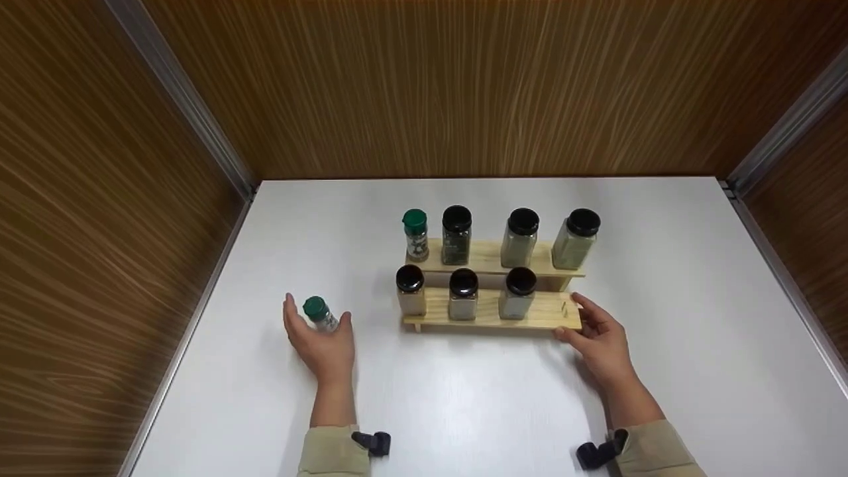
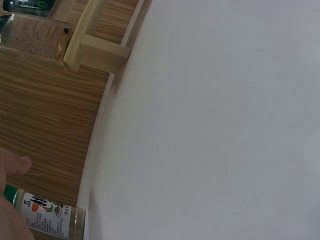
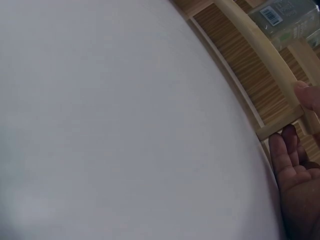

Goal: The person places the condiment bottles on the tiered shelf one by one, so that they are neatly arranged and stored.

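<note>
My left hand [image 1: 326, 351] is spread beside a small green-capped spice jar [image 1: 320, 314], thumb and fingers on either side of it. The left wrist view shows that jar [image 2: 49, 214] upright on the table, its label facing the camera; whether the palm touches it I cannot tell. A two-tier wooden spice rack [image 1: 563, 306] stands right of centre. My right hand [image 1: 604, 344] grips the right end of its lower shelf, thumb at the front edge. Seen from the right wrist, the thumb lies on the shelf edge and curled fingers [image 3: 287, 155] sit by the rack's leg.
On the upper tier stand a green-capped jar [image 1: 416, 235] and three black-capped jars, one dark-filled [image 1: 456, 235]. Three black-capped jars, including a tan-filled one [image 1: 411, 291], stand on the lower tier. Wood-grain panels [image 1: 424, 86] wall the white table [image 1: 450, 411] at the back and sides.
</note>
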Demonstrator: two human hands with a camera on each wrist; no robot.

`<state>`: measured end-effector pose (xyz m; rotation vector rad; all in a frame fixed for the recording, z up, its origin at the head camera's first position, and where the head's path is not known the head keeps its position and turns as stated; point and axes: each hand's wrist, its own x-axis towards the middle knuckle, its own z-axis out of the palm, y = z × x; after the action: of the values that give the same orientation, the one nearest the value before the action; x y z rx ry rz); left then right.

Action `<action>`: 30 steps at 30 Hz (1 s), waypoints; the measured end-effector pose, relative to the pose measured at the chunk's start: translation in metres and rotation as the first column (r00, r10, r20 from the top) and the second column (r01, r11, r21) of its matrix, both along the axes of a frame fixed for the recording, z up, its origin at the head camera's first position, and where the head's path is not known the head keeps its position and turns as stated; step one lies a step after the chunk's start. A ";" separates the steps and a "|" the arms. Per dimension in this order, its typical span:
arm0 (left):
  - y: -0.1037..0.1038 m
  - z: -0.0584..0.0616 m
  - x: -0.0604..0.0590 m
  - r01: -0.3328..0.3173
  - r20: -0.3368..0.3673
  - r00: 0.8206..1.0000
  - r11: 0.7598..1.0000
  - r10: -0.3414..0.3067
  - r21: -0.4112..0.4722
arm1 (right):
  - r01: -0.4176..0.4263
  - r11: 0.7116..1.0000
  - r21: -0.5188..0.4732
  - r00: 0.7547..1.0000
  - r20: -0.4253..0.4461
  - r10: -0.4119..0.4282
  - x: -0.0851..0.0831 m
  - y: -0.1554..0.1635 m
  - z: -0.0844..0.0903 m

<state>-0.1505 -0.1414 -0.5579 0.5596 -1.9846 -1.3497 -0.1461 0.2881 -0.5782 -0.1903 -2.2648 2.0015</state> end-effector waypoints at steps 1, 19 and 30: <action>-0.001 -0.001 0.000 0.001 0.003 1.000 1.000 -0.001 0.001 | -0.001 1.000 0.000 1.000 -0.003 0.001 0.000 0.000 0.000; -0.004 -0.008 -0.010 0.029 0.048 0.998 0.992 -0.035 0.121 | 0.005 1.000 0.005 1.000 -0.007 -0.005 -0.002 0.004 0.001; -0.004 -0.010 -0.003 0.031 0.018 0.999 0.984 -0.035 0.176 | -0.001 0.999 -0.036 0.999 -0.045 0.000 0.000 0.000 -0.002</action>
<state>-0.1533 -0.1456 -0.5675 0.6266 -1.9103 -1.5552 -0.1464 0.2880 -0.5798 -0.1469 -2.2040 2.0264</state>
